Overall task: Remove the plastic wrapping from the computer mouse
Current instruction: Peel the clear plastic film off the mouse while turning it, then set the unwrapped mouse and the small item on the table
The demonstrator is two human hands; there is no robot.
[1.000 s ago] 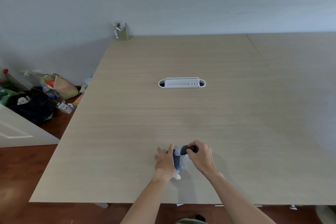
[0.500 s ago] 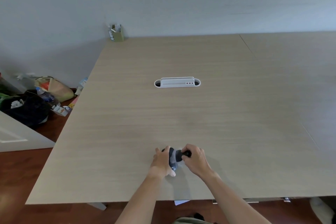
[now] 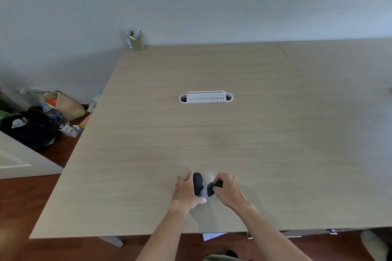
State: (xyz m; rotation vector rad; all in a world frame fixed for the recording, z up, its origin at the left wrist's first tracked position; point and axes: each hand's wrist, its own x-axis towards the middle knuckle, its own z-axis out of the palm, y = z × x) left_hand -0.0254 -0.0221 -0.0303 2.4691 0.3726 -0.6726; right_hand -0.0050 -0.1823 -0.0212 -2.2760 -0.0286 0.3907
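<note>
A black computer mouse (image 3: 197, 183) rests near the front edge of the light wooden table (image 3: 212, 133). My left hand (image 3: 185, 192) grips its left side. Thin clear plastic wrapping (image 3: 210, 178) stretches from the mouse to the right. My right hand (image 3: 228, 190) pinches the wrapping together with a small dark piece (image 3: 210, 189). Whether that piece belongs to the mouse is unclear. Part of the mouse is hidden by my left fingers.
A white cable-port insert (image 3: 205, 97) sits in the table's middle. A small cardboard box (image 3: 135, 40) stands at the far left corner by the wall. Bags and clutter (image 3: 42, 116) lie on the floor to the left. A paper scrap (image 3: 213, 235) shows under the front edge.
My hands have drawn apart: the right hand has pulled the wrapping and the dark piece to the right, off the mouse, while the left hand kept hold of the mouse.
</note>
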